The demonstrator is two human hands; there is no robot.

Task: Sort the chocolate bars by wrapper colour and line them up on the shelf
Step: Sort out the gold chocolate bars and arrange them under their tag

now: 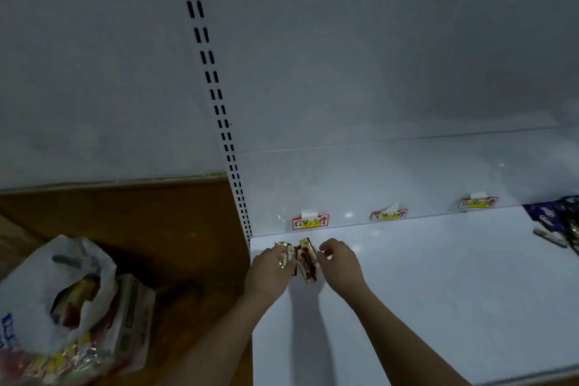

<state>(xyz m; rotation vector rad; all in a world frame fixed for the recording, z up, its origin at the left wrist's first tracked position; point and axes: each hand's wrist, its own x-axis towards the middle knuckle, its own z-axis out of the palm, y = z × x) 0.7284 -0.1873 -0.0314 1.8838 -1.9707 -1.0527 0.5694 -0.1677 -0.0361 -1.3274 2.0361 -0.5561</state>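
**shelfnerd:** ok so the brown-and-gold chocolate bars sit at the far left end of the white shelf, right in front of the red-and-yellow label taped to the back lip. Looks like two or three of them bunched up. The clearest one has its long axis running front to back, tilted a little, top end pointing at that label.

**tidy_tom:** and the hands?

**shelfnerd:** left hand is on the left side of the bunch, fingers curled onto the leftmost gold wrapper, so I'd call that holding it. Right hand is just beside the right edge of the bars, fingers loosely bent. Can't honestly tell if it's touching a wrapper or pinching one, it's a bit blurry there.

**tidy_tom:** so what's the next move hang on?

**shelfnerd:** my guess is squaring them up. The bars lie between the two hands, long sides facing each palm, so pushing inward from both sides would line them up parallel. Left hand is the closer one, already on a bar.

**tidy_tom:** rest of the job?

**shelfnerd:** early days I think. Two more handwritten labels further right have nothing in front of them, and a pile of purple and dark bars sits at the far right edge. A white plastic bag with more packets is down on the brown floor to the left.
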